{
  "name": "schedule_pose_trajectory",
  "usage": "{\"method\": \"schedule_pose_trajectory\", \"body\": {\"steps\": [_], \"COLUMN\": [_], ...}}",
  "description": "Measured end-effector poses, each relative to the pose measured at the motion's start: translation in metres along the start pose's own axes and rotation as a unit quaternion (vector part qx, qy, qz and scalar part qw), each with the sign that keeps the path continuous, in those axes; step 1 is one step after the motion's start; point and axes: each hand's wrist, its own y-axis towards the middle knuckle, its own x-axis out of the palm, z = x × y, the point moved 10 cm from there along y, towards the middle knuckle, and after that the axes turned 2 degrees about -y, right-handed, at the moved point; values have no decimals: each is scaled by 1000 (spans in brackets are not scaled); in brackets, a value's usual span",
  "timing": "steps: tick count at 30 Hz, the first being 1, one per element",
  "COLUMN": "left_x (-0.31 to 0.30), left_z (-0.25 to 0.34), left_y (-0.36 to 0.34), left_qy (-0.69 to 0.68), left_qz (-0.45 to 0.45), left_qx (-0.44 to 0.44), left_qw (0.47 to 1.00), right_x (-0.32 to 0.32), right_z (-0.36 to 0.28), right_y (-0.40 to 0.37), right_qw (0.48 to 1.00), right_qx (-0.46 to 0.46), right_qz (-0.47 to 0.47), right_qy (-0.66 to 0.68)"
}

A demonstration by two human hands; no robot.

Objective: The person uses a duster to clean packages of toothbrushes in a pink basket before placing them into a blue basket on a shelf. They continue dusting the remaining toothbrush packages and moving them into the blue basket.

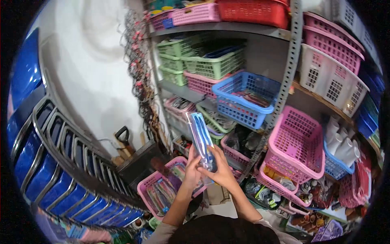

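A clear plastic packet with long blue items is held upright in front of me, tilted a little to the left. I cannot make out what the blue items are. My left hand grips the packet's lower left side. On its lower right side, my right hand is closed too, the thumb across the front. Below my left forearm stands a pink basket filled with flat, colourful packets; my arm hides part of it.
Metal shelving carries green baskets, a blue basket and others. At right stands a large pink basket beside white cups. Stacked blue chairs with metal frames crowd the left. Dark strands with pink bits hang by the wall.
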Motion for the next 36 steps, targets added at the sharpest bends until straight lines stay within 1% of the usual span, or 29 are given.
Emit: {"method": "schedule_pose_trajectory", "body": {"steps": [1,2,4,5,6,8,9,10,12,13,14,16,17,19,20,22,23,26,27,28,29,30,31,32,34,36], "left_x": [27,38,58,74,81,100,107,115,123,125,139,166,176,202,208,211,216,217,216,214,211,204,200,192,179,162], "left_z": [4,-4,-12,-18,-24,-36,-40,-40,-46,-54,-51,-49,-48,-48,-45,-60,-54,-52,-46,-39,-33,-30,-23,-20,-10,-2], "left_y": [8,16,28,31,36,45,55,63,91,110,120,133,143,148,152,165,164,163,156,150,145,142,131,124,106,88], "left_qy": [-13,-15,34,35,33,107,152,193,272,342,430,534,530,675,673,757,742,737,730,731,733,734,726,728,707,703], "left_qz": [-57,-71,-91,-114,-127,-196,-248,-261,-263,-257,-259,-252,-254,-228,-230,-261,-262,-273,-259,-255,-266,-278,-272,-270,-277,-268], "left_qx": [29,20,47,31,23,17,49,67,139,156,226,322,321,410,410,338,380,377,410,408,382,355,390,387,378,393], "left_qw": [998,997,994,992,991,975,956,944,915,890,835,740,742,569,571,494,487,490,482,483,496,508,497,498,529,529], "right_x": [-10,-20,-40,-52,-62,-86,-99,-108,-128,-138,-143,-155,-157,-159,-160,-163,-164,-163,-163,-162,-163,-165,-166,-165,-167,-169], "right_z": [5,8,23,30,36,43,45,49,53,51,56,56,59,77,77,75,75,71,71,71,68,66,65,66,65,66], "right_y": [0,1,-1,-2,-3,-8,-11,-15,-21,-23,-26,-30,-32,-37,-38,-42,-42,-45,-46,-47,-49,-51,-52,-54,-55,-53], "right_qw": [999,999,997,995,993,987,984,973,971,968,965,960,959,949,949,946,946,951,954,956,956,956,951,945,947,945], "right_qx": [25,29,61,44,46,46,46,81,83,79,79,76,78,120,120,113,112,97,102,109,91,94,104,114,119,145], "right_qz": [9,24,55,89,102,151,175,201,225,239,249,269,271,278,279,286,286,273,260,246,248,245,241,235,229,233], "right_qy": [-28,-34,-13,-18,-24,-6,1,75,18,-3,8,1,-2,89,86,105,104,104,112,120,126,127,161,196,191,176]}}
